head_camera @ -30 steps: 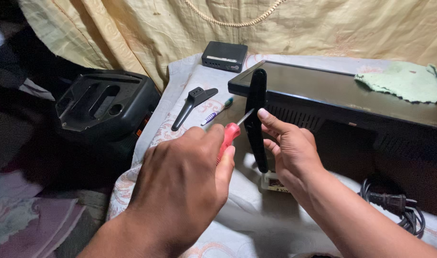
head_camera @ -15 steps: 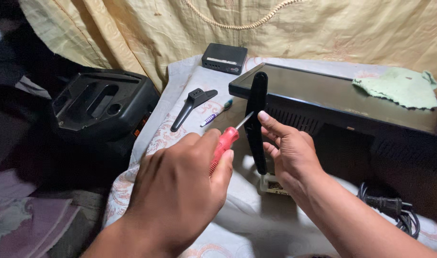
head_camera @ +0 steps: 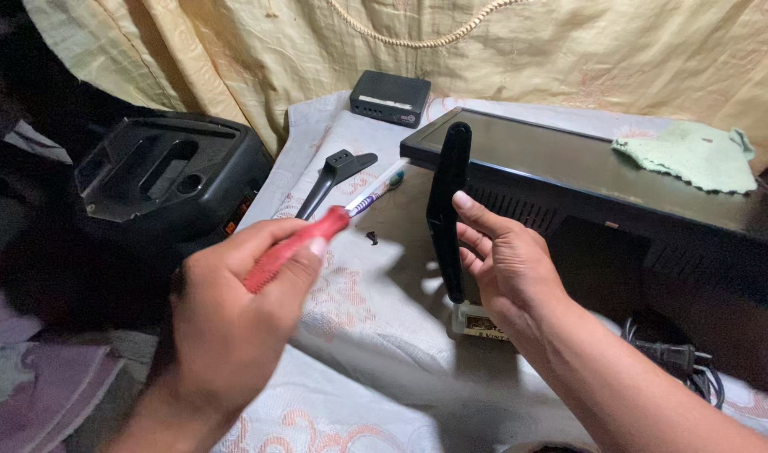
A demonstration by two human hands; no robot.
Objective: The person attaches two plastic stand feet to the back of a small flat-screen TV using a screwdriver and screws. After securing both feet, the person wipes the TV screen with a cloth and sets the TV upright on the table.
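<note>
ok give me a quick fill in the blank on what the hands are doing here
1. The left hand holds a screwdriver with a ____ handle.
2. The right hand steadies the upright black stand leg at the ____ end of the television.
3. A second black stand leg lies flat on the ____.
4. A pale ____ cloth rests on the television.

Missing words: red; left; bedsheet; green

A creased, pale yellow curtain [head_camera: 568, 50] hangs across the back, with a braided cord [head_camera: 417, 25] looping over it. Below it a white cloth with a faded pink pattern [head_camera: 342, 294] covers the bench. The left side lies in deep shadow, with pinkish fabric [head_camera: 31, 386] low down. The light is dim and soft.
</note>
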